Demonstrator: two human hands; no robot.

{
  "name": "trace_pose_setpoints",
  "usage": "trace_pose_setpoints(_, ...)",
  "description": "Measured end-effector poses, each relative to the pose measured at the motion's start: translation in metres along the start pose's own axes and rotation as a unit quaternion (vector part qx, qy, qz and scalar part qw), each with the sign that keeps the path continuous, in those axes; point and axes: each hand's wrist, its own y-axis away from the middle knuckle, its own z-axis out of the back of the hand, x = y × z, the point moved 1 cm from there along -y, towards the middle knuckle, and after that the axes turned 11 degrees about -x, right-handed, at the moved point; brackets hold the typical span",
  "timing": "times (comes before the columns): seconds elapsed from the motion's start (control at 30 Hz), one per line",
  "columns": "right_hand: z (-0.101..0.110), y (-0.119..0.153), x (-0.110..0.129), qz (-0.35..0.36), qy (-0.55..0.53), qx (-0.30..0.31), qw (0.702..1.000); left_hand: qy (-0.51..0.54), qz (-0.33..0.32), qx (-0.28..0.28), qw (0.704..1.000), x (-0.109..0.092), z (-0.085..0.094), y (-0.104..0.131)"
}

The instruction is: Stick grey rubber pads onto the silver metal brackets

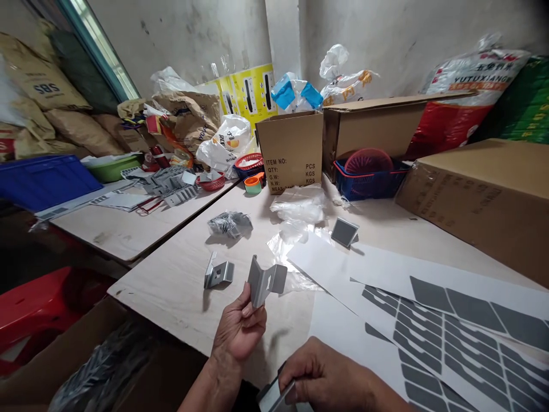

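Observation:
My left hand (244,329) pinches the lower edge of a bent grey metal bracket (263,280) with a cutout, held up over the table. At the bottom of the view my right hand (323,372) is closed on another metal piece (278,397), partly cut off by the frame. A second bracket (219,273) stands on the table just left of the held one. Behind it lies a plastic-wrapped bundle of parts (230,224). A bracket with a dark pad (344,232) stands farther right. Sheets of dark grey stickers (429,337) lie at the right.
Clear plastic bags (299,205) lie mid-table. Behind are an upright carton (290,149), a blue basket (369,182) and a large carton (480,200) at the right. More metal parts (171,183) sit on the left table. A red stool (51,309) and open box (107,366) are at lower left.

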Motion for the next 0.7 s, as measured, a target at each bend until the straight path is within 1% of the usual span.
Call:
trace_pose_setpoints(0.07, -0.001, 0.000, 0.001, -0.009, -0.001, 0.002, 1.000, -0.007, -0.024, -0.036, 0.999, -0.001, 0.003, -0.001)
trace_pose_setpoints(0.13, -0.001, -0.001, 0.000, -0.012, -0.001, 0.004, 1.000, -0.007, -0.038, -0.052, 0.998, -0.002, 0.006, -0.002)
trace_pose_setpoints(0.33, 0.001, -0.003, -0.008, -0.002, 0.000, 0.011, 1.000, -0.006, -0.026, -0.033, 0.999, -0.007, 0.012, -0.001)
trace_pose_setpoints(0.57, 0.001, -0.002, -0.009, 0.002, -0.023, 0.015, 1.000, 0.002, -0.026, 0.015, 1.000, -0.009, 0.022, 0.001)
trace_pose_setpoints(0.63, 0.000, -0.001, -0.009, 0.006, -0.031, 0.019, 0.999, -0.004, -0.040, 0.058, 0.998, -0.010, 0.023, 0.005)
trace_pose_setpoints(0.7, 0.000, -0.001, -0.008, 0.003, -0.043, 0.023, 0.999, -0.034, -0.049, 0.117, 0.991, -0.013, 0.021, 0.008)
